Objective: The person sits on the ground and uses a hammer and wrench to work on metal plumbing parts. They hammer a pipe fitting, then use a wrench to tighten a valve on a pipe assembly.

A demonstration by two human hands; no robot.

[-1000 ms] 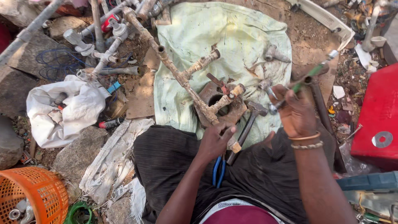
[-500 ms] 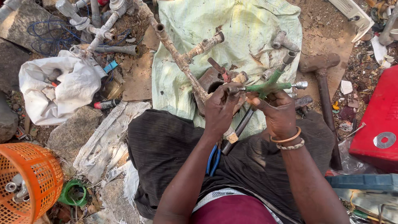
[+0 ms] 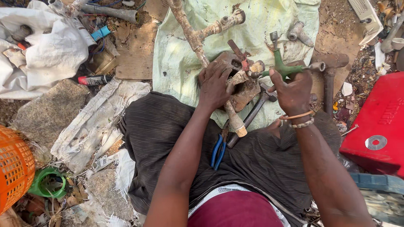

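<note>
Left hand (image 3: 215,86) clamped on the rusty, crusted branched metal pipe (image 3: 198,40) over the pale green cloth (image 3: 181,63), right hand (image 3: 294,88) gripping the green cross-shaped pipe fitting (image 3: 283,67) — likely heavy, rigid, rough-scaled — best held mid-stem near the junction.

bright even daylight | soft shadows | sharp centre | slight edge distortion

Hammer (image 3: 328,80), pliers (image 3: 219,149) crowd hands; cloth (image 3: 176,67) left open

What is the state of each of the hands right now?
Left hand: closed on the rusty pipe assembly.
Right hand: closed, holding the green pipe fitting.
</note>
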